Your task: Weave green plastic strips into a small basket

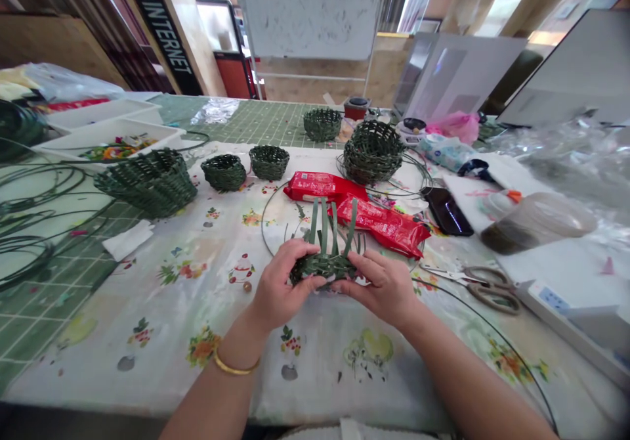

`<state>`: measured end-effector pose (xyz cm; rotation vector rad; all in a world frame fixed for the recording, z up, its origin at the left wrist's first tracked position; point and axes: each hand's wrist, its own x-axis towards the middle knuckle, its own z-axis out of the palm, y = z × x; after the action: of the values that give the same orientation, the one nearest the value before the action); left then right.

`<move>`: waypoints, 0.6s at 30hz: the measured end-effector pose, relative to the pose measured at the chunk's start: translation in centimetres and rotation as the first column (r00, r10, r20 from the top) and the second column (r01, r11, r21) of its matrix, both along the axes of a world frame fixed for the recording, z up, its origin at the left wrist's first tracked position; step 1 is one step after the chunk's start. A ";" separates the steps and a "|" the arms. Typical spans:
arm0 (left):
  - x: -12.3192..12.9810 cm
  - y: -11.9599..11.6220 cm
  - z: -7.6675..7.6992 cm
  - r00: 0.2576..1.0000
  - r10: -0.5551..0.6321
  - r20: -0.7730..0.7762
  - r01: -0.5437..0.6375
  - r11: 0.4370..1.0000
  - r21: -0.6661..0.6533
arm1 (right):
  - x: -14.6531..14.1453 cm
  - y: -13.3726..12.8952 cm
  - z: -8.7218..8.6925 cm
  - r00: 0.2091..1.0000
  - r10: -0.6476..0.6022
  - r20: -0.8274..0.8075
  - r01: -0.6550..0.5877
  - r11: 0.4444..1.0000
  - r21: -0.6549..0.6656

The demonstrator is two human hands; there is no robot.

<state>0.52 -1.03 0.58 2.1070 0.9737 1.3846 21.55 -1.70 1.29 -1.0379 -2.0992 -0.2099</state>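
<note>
Basket base [322, 268], woven from green strips, shows loose ends [331, 226] standing upright at lower center. Left hand [280, 282] and right hand [378, 287] grip its sides.

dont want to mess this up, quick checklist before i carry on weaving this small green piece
Both hands on the work: ok, the left hand and right hand grip the green woven piece.
Upright strips: ok, the green strips stand fanned above the weave.
Weave tightness: cannot tell, the fingers cover much of it.
Scissors within reach: ok, the scissors lie right of the right hand.
Space behind the strips: not ok, a red packet lies directly behind them.
</note>
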 end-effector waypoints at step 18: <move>1.0 -0.6 -0.9 0.979 -0.034 0.203 0.064 0.987 -0.147 | 0.7 -0.2 0.1 0.983 0.110 -0.144 -0.119 0.992 -0.051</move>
<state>1.48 -1.65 -0.36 1.8285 0.9093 1.4182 22.25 -1.86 1.35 -0.9350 -2.0396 -0.0169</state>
